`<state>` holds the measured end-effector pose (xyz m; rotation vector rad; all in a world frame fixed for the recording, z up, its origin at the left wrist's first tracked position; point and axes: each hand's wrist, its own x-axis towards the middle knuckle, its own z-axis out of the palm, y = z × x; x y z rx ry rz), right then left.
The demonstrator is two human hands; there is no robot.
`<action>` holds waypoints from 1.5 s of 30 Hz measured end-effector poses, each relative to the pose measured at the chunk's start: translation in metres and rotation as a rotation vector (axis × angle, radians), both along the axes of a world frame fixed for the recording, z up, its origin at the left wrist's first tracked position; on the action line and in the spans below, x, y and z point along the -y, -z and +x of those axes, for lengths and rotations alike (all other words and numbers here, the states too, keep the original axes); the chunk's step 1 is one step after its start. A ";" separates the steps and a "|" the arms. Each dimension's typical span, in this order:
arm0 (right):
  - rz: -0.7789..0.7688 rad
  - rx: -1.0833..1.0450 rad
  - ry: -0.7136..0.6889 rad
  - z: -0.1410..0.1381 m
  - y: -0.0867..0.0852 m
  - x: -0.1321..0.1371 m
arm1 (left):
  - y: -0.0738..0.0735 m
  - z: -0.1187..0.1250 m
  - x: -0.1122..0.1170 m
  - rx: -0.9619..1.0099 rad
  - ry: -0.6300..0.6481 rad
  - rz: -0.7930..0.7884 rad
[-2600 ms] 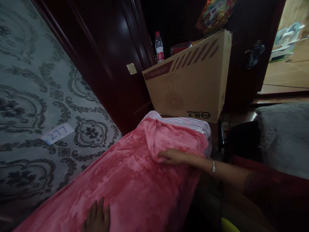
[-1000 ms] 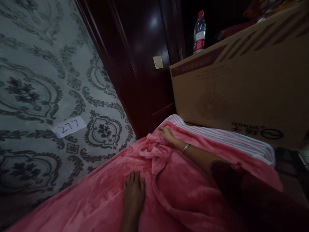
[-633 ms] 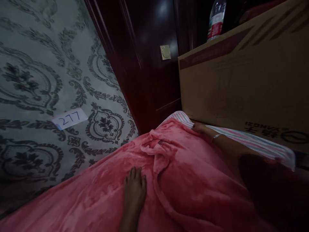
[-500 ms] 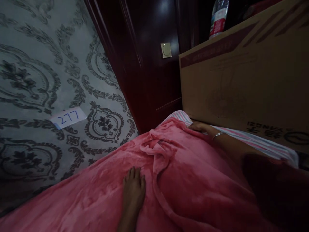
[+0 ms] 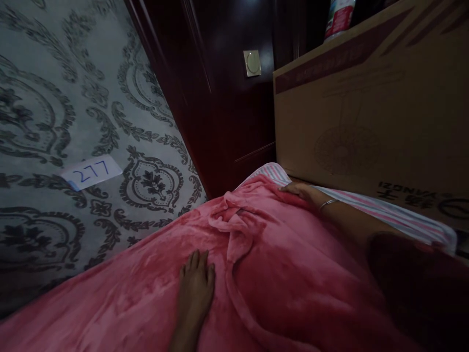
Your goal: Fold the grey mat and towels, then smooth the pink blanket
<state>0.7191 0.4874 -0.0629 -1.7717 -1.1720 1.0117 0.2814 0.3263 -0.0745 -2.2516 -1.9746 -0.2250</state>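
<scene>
The left hand (image 5: 195, 283) lies flat, gripping nothing, probably to steady the pink blanket (image 5: 293, 274); the right hand (image 5: 302, 190) touches its far edge, whether grasping I cannot tell. The blanket lies over a striped sheet (image 5: 394, 215).

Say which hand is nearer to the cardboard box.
Right. The right hand touches the pink blanket near its far edge, just in front of the cardboard box. The left hand lies on the blanket, well back from the box.
</scene>
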 end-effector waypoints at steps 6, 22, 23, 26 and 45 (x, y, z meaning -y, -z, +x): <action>0.245 0.346 0.122 0.003 -0.018 0.005 | 0.008 -0.005 -0.002 0.015 0.015 0.039; 0.013 0.755 0.055 0.031 -0.002 0.005 | 0.001 0.002 -0.002 -0.018 0.031 0.009; -0.004 0.729 0.038 0.040 -0.005 0.015 | 0.001 0.002 -0.003 -0.033 0.048 0.030; -0.084 0.634 -0.015 0.066 -0.011 0.056 | -0.001 0.004 -0.006 -0.074 0.091 0.081; -0.192 0.482 0.071 0.111 -0.016 0.210 | -0.015 0.010 -0.012 -0.030 0.114 0.021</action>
